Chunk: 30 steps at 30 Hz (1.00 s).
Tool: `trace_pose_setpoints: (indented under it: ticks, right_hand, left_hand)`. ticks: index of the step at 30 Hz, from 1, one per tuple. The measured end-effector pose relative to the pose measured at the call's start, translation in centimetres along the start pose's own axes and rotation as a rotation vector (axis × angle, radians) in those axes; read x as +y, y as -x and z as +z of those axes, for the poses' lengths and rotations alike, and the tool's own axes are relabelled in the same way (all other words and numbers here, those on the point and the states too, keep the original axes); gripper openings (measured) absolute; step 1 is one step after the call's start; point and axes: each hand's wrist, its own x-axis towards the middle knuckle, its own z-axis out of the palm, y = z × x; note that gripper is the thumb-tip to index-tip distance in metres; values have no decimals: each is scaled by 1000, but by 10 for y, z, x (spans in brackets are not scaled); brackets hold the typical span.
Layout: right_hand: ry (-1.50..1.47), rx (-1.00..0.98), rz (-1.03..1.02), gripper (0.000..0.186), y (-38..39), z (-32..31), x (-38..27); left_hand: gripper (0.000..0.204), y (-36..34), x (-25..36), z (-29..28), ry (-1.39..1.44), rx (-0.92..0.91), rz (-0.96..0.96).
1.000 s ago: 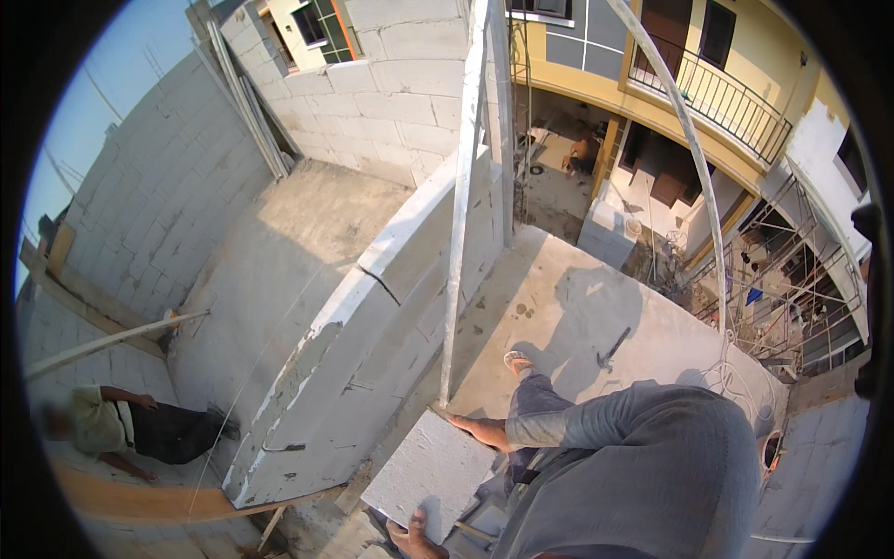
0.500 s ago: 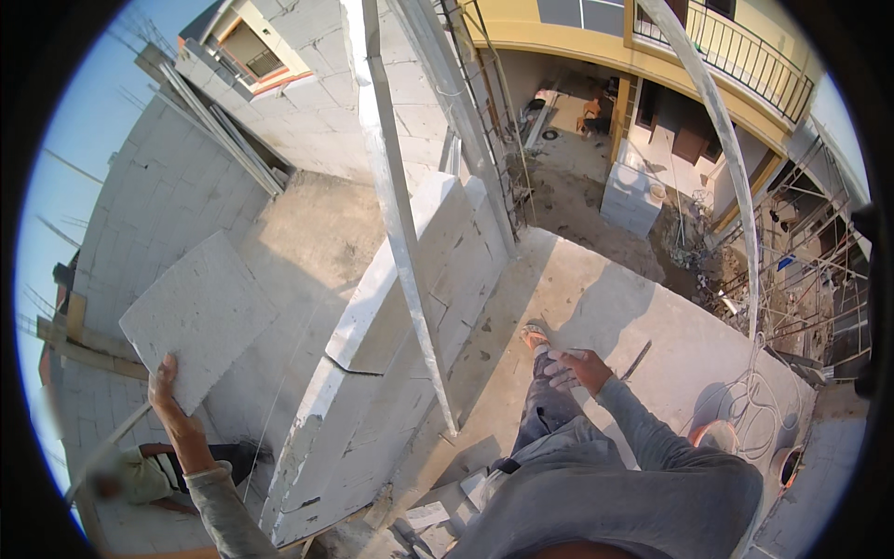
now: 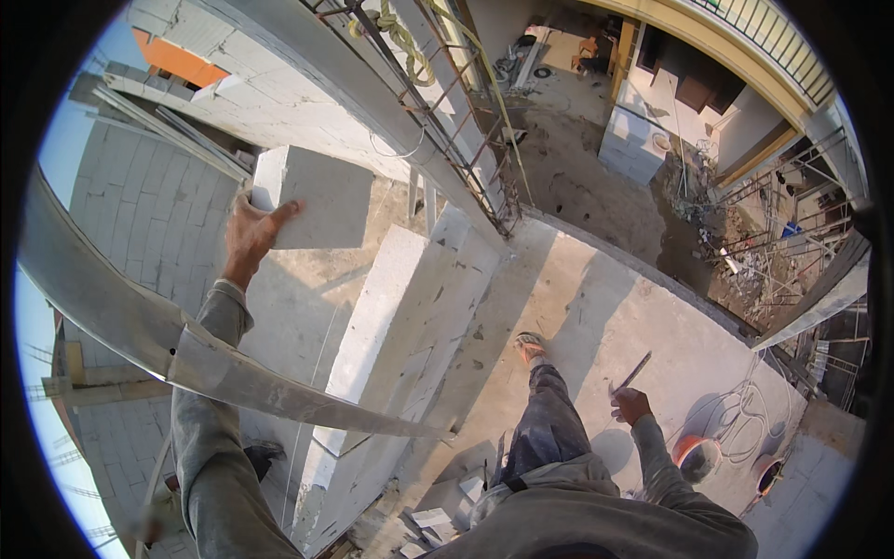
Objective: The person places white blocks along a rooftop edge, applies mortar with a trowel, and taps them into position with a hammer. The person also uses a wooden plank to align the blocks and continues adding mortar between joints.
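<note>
My left hand (image 3: 253, 231) is closed on the left end of a pale grey lightweight concrete block (image 3: 326, 200), thumb on the broad face. The block is raised on the far side of the low block wall (image 3: 396, 289), apart from its top. My right hand (image 3: 631, 406) is low over the concrete slab on my right, fingers curled. Whether anything is in it is hidden. Just beyond its fingertips, a dark slender tool (image 3: 636, 370) appears to lie on the slab.
A metal channel (image 3: 251, 382) slants across the left. Steel rebar (image 3: 419, 102) and a metal post rise ahead. An orange bucket (image 3: 697, 456) and coiled cable (image 3: 745, 419) are on my right. Past the slab edge (image 3: 643, 270) lies lower ground. Another person's foot (image 3: 265, 452) shows at lower left.
My left hand has carried the block up and right, turning it so its narrow end shows. My right hand has moved right and down, its fingers going from outstretched to curled. My view has shifted.
</note>
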Motion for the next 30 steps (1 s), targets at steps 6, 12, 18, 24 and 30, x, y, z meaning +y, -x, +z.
trace_pose_setpoints:
  ticks: [6,12,18,24,30]
  right_hand:
    - [-1,63,178,50,3,-7,23]
    - [-61,40,186,45,5,13,12]
    - [-34,42,163,39,-3,32,-6]
    - [-8,32,209,42,-12,39,-20]
    - [-105,30,231,40,-18,44,-27]
  left_hand:
    - [103,-40,43,89,-97,-155,102]
    - [102,-65,61,97,-193,-199,226]
    - [98,-76,61,105,-144,-203,119]
    - [69,-88,52,115,-228,-212,314]
    - [54,-90,45,128,-238,-130,487]
